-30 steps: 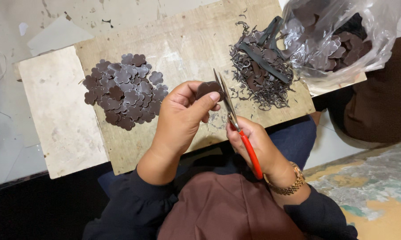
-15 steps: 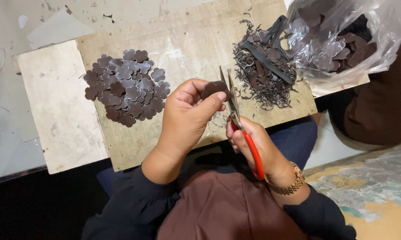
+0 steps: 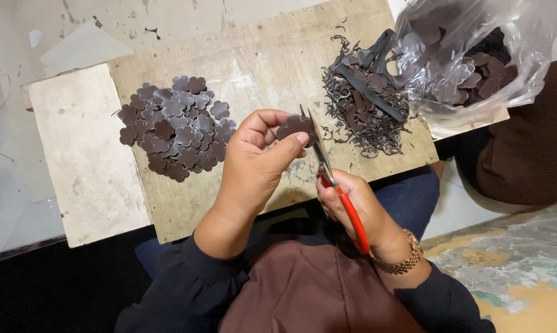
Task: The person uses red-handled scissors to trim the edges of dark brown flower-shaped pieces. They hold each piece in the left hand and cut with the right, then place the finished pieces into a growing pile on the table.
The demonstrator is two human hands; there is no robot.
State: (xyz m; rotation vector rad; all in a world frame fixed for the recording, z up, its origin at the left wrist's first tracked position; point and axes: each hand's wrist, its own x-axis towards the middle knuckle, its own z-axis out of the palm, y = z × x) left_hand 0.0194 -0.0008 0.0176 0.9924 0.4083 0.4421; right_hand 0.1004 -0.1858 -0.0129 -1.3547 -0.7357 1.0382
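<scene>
A clear plastic bag [image 3: 476, 55] sits at the far right corner of the wooden board [image 3: 260, 55], crumpled and shiny, its mouth turned toward the board's middle. Through the film show dark brown flower-shaped pieces, heaped loosely inside. No label can be made out on it.

Just left of the bag, along the board's right side, lies a tangle of thin dark trimmings [image 3: 365, 105] with a few longer flat strips across the top. Toward the board's left side a pile of cut flowers [image 3: 177, 126] rests in a flat heap, the pieces overlapping one another. A paler slab [image 3: 81, 154] adjoins the board's left edge.

Near the middle of the board's near edge, the left hand [image 3: 254, 166] pinches a single dark brown flower piece [image 3: 296, 126] between thumb and fingertips, holding it raised over the board. The right hand [image 3: 352, 206] is closed round the red handles of a pair of scissors [image 3: 328, 172], whose metal blades point away from the person and meet the right edge of the held piece. The piece sits between the heap of cut flowers and the trimmings, nearer the trimmings. A gold-coloured watch [image 3: 405, 259] circles the right wrist, and dark sleeves cover both forearms above a brown lap.
</scene>
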